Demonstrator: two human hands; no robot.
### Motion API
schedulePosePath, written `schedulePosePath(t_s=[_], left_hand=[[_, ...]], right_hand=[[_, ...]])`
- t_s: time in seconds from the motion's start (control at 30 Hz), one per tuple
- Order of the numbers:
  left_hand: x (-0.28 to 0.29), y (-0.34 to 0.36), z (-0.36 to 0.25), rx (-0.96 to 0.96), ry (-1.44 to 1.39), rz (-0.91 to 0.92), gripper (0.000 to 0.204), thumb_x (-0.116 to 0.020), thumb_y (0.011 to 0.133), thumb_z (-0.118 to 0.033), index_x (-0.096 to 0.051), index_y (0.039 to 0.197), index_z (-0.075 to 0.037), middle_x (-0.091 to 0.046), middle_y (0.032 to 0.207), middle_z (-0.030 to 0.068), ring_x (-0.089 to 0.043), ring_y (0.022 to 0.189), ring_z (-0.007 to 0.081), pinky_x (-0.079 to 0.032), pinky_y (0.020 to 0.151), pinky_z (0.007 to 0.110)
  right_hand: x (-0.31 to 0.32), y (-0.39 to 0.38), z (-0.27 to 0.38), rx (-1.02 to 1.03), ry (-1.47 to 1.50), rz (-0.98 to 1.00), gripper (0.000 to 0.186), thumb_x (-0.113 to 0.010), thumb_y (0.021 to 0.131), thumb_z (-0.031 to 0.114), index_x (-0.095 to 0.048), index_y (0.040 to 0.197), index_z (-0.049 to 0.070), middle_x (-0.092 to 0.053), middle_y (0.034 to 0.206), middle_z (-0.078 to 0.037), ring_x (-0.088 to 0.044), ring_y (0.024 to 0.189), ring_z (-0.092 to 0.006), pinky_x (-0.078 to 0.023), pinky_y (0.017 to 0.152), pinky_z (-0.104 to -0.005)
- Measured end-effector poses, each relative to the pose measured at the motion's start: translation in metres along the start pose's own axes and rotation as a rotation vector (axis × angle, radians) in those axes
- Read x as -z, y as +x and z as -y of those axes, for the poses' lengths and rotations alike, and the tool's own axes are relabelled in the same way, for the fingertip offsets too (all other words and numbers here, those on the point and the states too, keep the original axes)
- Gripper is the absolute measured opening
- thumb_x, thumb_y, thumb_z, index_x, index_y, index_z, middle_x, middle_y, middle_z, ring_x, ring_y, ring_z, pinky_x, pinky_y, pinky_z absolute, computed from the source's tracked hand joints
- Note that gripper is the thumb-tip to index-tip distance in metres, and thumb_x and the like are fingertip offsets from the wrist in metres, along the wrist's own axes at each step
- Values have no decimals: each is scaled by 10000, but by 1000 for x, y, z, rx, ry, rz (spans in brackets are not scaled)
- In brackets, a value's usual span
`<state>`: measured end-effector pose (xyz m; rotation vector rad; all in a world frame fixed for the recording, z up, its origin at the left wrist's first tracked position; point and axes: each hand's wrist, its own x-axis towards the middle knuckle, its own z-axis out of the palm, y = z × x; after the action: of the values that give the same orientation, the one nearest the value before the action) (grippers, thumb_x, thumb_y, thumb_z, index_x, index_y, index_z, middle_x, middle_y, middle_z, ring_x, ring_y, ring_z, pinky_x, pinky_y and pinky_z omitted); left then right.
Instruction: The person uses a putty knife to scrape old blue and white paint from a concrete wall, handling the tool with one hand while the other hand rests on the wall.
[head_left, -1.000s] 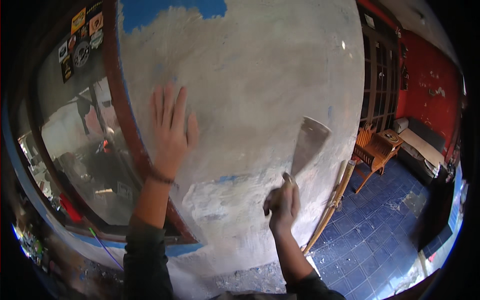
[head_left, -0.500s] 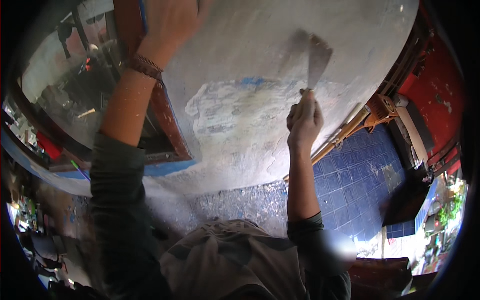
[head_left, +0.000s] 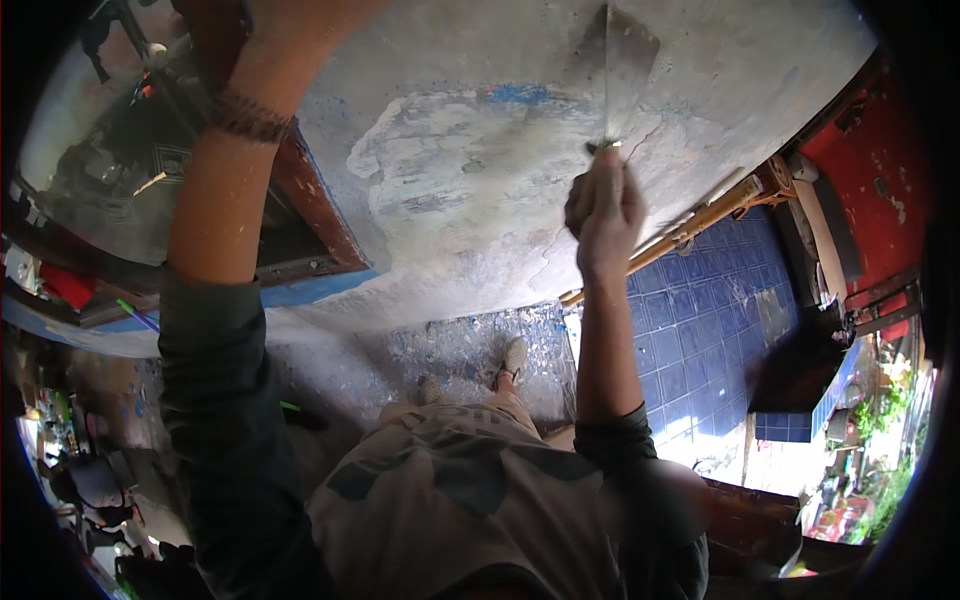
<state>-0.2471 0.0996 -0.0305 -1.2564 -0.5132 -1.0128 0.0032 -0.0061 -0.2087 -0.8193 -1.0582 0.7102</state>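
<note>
Head view: a scraper (head_left: 630,62) is held in the right hand (head_left: 608,205), its blade pointed up the picture across the grey wall (head_left: 450,45), at the upper right of a paler, rough patch (head_left: 420,165). Whether its edge is pressed to the wall cannot be told. The right fingers are curled tightly around the handle, which is mostly hidden by them. The left hand (head_left: 305,25) is raised near the brown window frame (head_left: 318,205); its fingers are cut off by the upper edge, so neither their spread nor anything held can be told. The scraper is judged to be light, its broad blade thin, stiff and slightly springy, hardly fragile. It is best gripped by the handle, close below the blade, with skin kept off the front edge.
</note>
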Motion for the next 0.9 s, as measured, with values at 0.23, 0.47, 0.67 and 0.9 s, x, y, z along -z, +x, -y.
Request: schedulePosePath(t_s=[0.23,0.47,0.67,0.9], left_hand=[[36,-85,-111,238,-254,574,622,-526,899,-427,-397,1432,-133,-250,1512,225,-184,1404,434,-85,1104,639],[60,-135,-186,232,-334,631,603,-525,894,-466,-340,1457,-358,-189,1558,144,-114,1423,436,-31,1090,674],[63,-130,-190,279,-402,637,569,-592,876,-381,-409,1415,-388,-167,1562,158,-93,1428,439,21,1081,682],[61,-114,-201,262,-478,615,583,-595,850,-178,-451,1401,-303,-227,1545,156,-115,1441,388,56,1094,662]], right_hand=[[56,-67,-67,-249,-40,24,326,-480,1002,263,-525,1050,-56,-477,557,-3,-417,430,-47,-338,394,-205],[75,-67,-57,-322,-2,202,352,-526,980,216,-459,1222,-31,-522,642,-19,-418,445,-37,-331,397,-190],[89,-62,-45,-360,-41,296,496,-537,975,223,-380,1366,-39,-516,637,8,-412,475,-24,-332,432,-184],[99,-35,-35,-296,-202,390,547,-600,947,234,-413,1390,-26,-557,666,16,-475,587,-40,-403,567,-196]])
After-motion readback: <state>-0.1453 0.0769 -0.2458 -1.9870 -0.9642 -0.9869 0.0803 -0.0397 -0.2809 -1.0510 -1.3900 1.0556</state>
